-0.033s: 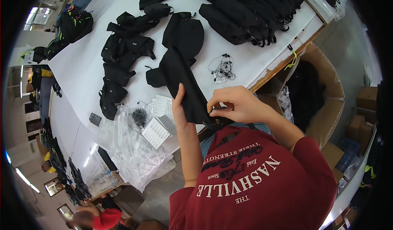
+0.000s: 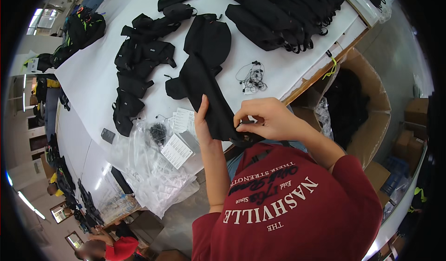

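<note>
Black fabric bag (image 2: 217, 107) over here at the worktop (image 2: 290, 68), left fingers (image 2: 203, 107) clamped on its side, right fingers (image 2: 246, 108) pinching its edge.

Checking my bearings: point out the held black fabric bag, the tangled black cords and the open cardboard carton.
Black fabric bag (image 2: 216, 105): head view, on its long face.
Tangled black cords (image 2: 255, 81): head view, middle of the tangle.
Open cardboard carton (image 2: 372, 133): head view, on its right-hand cardboard side.
</note>
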Motion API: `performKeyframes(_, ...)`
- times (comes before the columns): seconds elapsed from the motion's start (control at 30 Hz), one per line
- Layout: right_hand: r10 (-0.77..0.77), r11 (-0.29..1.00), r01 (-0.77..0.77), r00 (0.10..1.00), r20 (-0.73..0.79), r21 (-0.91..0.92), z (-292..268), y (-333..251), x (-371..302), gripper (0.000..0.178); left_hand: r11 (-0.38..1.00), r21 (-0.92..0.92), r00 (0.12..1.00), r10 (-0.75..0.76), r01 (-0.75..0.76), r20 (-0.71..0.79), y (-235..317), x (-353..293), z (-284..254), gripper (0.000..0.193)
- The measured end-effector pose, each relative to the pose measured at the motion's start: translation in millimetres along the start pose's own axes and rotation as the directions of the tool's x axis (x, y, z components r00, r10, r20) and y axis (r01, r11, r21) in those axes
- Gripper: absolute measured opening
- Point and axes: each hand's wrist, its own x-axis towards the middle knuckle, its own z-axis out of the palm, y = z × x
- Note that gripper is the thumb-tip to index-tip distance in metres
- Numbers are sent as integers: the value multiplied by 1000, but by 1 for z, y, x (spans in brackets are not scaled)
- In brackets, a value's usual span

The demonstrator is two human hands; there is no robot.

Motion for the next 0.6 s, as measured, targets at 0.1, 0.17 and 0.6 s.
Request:
performKeyframes(0.1,-29,1000,30,999,-46,2,1,1,0,12,1000,-31,999,4,-3,34,2,2,-1,30)
performKeyframes(0.17,27,1000,-27,1000,5,-9,-1,0,-1,12,998,56,998,40,-37,-45,3,1,1,30)
performKeyframes(0.6,-300,789,203,951,-75,-580,-1,0,-7,48,994,-9,986,110,-112,-124,7,-12,2,35)
